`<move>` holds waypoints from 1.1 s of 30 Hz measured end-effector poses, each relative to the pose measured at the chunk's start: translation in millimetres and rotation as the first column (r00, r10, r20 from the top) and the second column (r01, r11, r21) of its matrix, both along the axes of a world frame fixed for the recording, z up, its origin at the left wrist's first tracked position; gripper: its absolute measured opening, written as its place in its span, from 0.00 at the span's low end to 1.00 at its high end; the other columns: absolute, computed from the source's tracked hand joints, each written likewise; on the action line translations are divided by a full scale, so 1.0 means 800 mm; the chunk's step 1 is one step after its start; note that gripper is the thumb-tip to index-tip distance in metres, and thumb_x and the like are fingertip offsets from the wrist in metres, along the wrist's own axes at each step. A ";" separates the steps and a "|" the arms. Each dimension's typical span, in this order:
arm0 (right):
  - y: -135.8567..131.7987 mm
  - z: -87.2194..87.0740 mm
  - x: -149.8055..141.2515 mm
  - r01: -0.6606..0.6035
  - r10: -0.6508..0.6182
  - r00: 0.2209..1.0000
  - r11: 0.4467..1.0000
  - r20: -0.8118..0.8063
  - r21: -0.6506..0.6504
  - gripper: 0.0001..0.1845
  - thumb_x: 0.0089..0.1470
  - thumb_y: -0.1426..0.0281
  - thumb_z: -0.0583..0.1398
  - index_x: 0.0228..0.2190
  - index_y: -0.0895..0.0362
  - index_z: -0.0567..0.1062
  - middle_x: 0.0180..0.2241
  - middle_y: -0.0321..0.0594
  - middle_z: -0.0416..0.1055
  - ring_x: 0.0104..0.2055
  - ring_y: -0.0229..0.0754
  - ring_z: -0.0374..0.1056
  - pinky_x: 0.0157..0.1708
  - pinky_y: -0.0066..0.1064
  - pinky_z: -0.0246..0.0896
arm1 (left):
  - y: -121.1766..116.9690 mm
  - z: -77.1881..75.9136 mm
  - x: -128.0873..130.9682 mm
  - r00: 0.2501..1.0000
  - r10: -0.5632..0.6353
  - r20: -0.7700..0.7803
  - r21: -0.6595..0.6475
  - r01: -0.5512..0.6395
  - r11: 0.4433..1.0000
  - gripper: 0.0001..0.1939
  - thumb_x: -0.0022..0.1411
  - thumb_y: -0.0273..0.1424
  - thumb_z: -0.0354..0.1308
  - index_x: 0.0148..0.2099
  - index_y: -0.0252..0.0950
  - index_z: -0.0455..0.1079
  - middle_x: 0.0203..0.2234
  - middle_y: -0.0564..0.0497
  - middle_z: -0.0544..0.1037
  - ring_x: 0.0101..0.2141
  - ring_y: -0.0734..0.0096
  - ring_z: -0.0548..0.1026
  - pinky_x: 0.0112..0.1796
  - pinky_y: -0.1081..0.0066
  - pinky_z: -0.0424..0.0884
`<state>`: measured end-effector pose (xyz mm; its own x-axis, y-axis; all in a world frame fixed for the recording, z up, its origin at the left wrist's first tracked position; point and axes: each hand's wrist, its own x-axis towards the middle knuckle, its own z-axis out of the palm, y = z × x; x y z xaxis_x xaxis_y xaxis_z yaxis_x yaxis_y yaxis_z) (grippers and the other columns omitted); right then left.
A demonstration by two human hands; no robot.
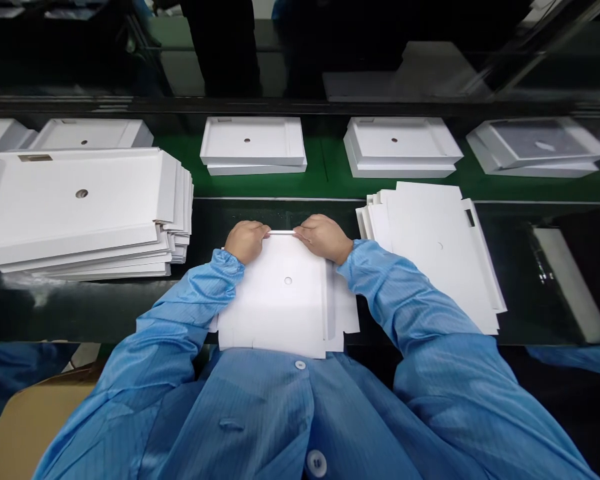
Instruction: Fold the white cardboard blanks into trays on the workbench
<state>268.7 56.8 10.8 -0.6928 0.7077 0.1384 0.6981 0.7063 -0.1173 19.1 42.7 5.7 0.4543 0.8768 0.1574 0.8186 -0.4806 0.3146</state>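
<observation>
A white cardboard box blank (pixel 275 300) with a small round hole near its middle lies in front of me, its near edge against my blue coat. At its far edge, my left hand (pixel 247 241) grips the left corner, fingers curled over a narrow folded flap. On the right corner of that same edge, my right hand (pixel 324 238) pinches the flap with thumb and fingers. The folded strip shows as a thin ridge between the two hands. Another white sheet (pixel 349 307) peeks out beneath the blank on the right.
To the left stands a tall pile of partly folded white trays (pixel 70 213). A stack of flat white blanks (pixel 430 247) lies on the right. Beyond, a green belt (pixel 325 150) carries several white box stacks (pixel 253 141). A dark rail (pixel 300 107) runs behind it.
</observation>
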 end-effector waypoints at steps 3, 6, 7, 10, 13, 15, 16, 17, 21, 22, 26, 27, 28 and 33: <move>-0.004 0.017 0.005 0.111 -0.109 0.993 0.993 -0.045 0.047 0.23 0.68 0.63 0.50 0.44 0.59 0.81 0.38 0.48 0.78 0.41 0.48 0.66 0.43 0.36 0.55 | -0.009 0.018 -0.008 0.980 0.171 0.097 0.019 -0.174 0.985 0.20 0.68 0.37 0.54 0.58 0.35 0.72 0.52 0.40 0.76 0.53 0.56 0.74 0.56 0.59 0.68; -0.018 0.043 0.019 0.262 -0.250 0.961 0.960 -0.119 0.101 0.24 0.69 0.62 0.48 0.45 0.60 0.80 0.37 0.48 0.77 0.41 0.48 0.67 0.43 0.36 0.56 | -0.030 0.040 -0.030 0.916 0.380 0.127 -0.131 -0.364 0.922 0.46 0.59 0.49 0.63 0.71 0.32 0.53 0.61 0.36 0.68 0.59 0.49 0.69 0.58 0.57 0.67; -0.027 0.051 0.025 0.306 -0.292 0.948 0.945 -0.127 0.112 0.24 0.69 0.62 0.47 0.44 0.59 0.80 0.37 0.48 0.76 0.41 0.48 0.67 0.42 0.35 0.56 | -0.038 0.046 -0.039 0.909 0.399 0.119 -0.220 -0.367 0.904 0.49 0.57 0.50 0.64 0.72 0.33 0.51 0.60 0.37 0.70 0.58 0.50 0.71 0.56 0.58 0.68; -0.068 0.074 0.041 0.380 -0.378 0.925 0.922 -0.036 0.078 0.22 0.67 0.62 0.50 0.38 0.57 0.81 0.33 0.46 0.75 0.37 0.46 0.68 0.36 0.35 0.55 | -0.054 0.060 -0.065 0.945 0.310 0.103 -0.479 -0.226 0.848 0.34 0.57 0.46 0.64 0.63 0.39 0.66 0.50 0.48 0.79 0.47 0.60 0.78 0.47 0.67 0.74; -0.120 0.085 0.048 0.274 -0.257 0.950 0.959 0.179 -0.078 0.22 0.65 0.60 0.53 0.27 0.56 0.80 0.30 0.44 0.75 0.33 0.45 0.69 0.30 0.34 0.53 | -0.050 0.064 -0.076 0.980 0.193 0.056 -0.557 -0.130 0.821 0.16 0.57 0.38 0.63 0.47 0.41 0.76 0.37 0.54 0.82 0.36 0.67 0.80 0.36 0.73 0.74; -0.147 0.085 0.047 0.186 -0.139 0.955 0.968 0.261 -0.168 0.24 0.65 0.59 0.53 0.23 0.56 0.79 0.28 0.45 0.75 0.32 0.45 0.70 0.30 0.34 0.53 | -0.038 0.063 -0.073 0.990 0.142 -0.003 -0.488 -0.125 0.864 0.12 0.55 0.33 0.63 0.43 0.41 0.78 0.35 0.55 0.83 0.35 0.68 0.79 0.34 0.75 0.72; -0.154 0.082 0.045 0.176 -0.125 0.959 0.967 0.256 -0.185 0.25 0.65 0.59 0.53 0.23 0.56 0.79 0.28 0.45 0.75 0.32 0.46 0.70 0.30 0.34 0.55 | -0.032 0.062 -0.069 0.993 0.115 -0.033 -0.446 -0.118 0.887 0.11 0.54 0.32 0.63 0.42 0.41 0.78 0.36 0.54 0.83 0.36 0.68 0.79 0.34 0.75 0.71; -0.156 0.078 0.043 0.189 -0.148 0.965 0.965 0.214 -0.182 0.24 0.65 0.58 0.53 0.26 0.56 0.79 0.29 0.45 0.76 0.33 0.46 0.70 0.31 0.34 0.57 | -0.027 0.060 -0.064 0.995 0.087 -0.058 -0.413 -0.103 0.905 0.11 0.53 0.31 0.63 0.41 0.41 0.78 0.36 0.54 0.83 0.36 0.68 0.79 0.34 0.75 0.71; -0.121 0.051 0.032 0.313 -0.341 0.926 0.933 -0.160 -0.180 0.23 0.61 0.58 0.58 0.52 0.59 0.74 0.45 0.50 0.74 0.40 0.47 0.70 0.41 0.37 0.64 | -0.015 0.055 -0.044 0.997 0.002 -0.073 -0.360 -0.028 0.932 0.14 0.53 0.31 0.61 0.43 0.40 0.77 0.39 0.52 0.82 0.39 0.67 0.79 0.36 0.75 0.72; -0.105 0.044 0.030 0.315 -0.366 0.905 0.920 -0.219 -0.233 0.27 0.58 0.60 0.61 0.55 0.60 0.71 0.47 0.51 0.73 0.40 0.47 0.70 0.41 0.37 0.64 | -0.015 0.053 -0.042 0.998 -0.012 -0.063 -0.357 -0.011 0.934 0.14 0.53 0.31 0.60 0.43 0.39 0.77 0.39 0.52 0.82 0.39 0.67 0.79 0.38 0.75 0.72; -0.052 0.025 0.023 0.190 -0.370 0.900 0.808 -0.229 -0.558 0.12 0.53 0.68 0.62 0.39 0.60 0.77 0.35 0.41 0.74 0.33 0.41 0.68 0.35 0.32 0.62 | -0.019 0.044 -0.048 0.998 -0.047 -0.044 -0.365 0.028 0.930 0.14 0.54 0.31 0.59 0.44 0.39 0.77 0.40 0.52 0.82 0.40 0.66 0.79 0.41 0.74 0.73; -0.044 0.022 0.022 0.145 -0.353 0.909 0.769 -0.224 -0.622 0.09 0.52 0.70 0.62 0.36 0.60 0.77 0.33 0.39 0.74 0.33 0.40 0.68 0.34 0.31 0.62 | -0.019 0.041 -0.052 0.997 -0.057 -0.047 -0.375 0.036 0.926 0.14 0.55 0.31 0.59 0.45 0.39 0.76 0.40 0.52 0.82 0.40 0.66 0.79 0.41 0.73 0.73; -0.040 0.019 0.022 0.105 -0.333 0.916 0.739 -0.226 -0.665 0.07 0.51 0.70 0.62 0.34 0.59 0.77 0.33 0.38 0.74 0.33 0.40 0.68 0.34 0.30 0.62 | -0.020 0.038 -0.056 0.996 -0.071 -0.052 -0.386 0.046 0.921 0.14 0.55 0.31 0.59 0.45 0.39 0.76 0.40 0.52 0.82 0.40 0.66 0.79 0.41 0.73 0.73; -0.045 0.003 0.024 0.027 -0.195 0.956 0.800 -0.217 -0.599 0.11 0.49 0.73 0.63 0.38 0.59 0.77 0.38 0.40 0.73 0.40 0.42 0.68 0.42 0.33 0.63 | -0.036 0.023 -0.066 0.984 -0.159 -0.080 -0.376 0.118 0.919 0.15 0.56 0.28 0.59 0.48 0.39 0.75 0.43 0.50 0.80 0.44 0.64 0.78 0.45 0.70 0.71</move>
<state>287.8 21.2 13.0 -0.6032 0.7799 -0.1667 0.6528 0.3628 -0.6650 -33.5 14.0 23.7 0.5718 0.7902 -0.2205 0.7906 -0.4590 0.4053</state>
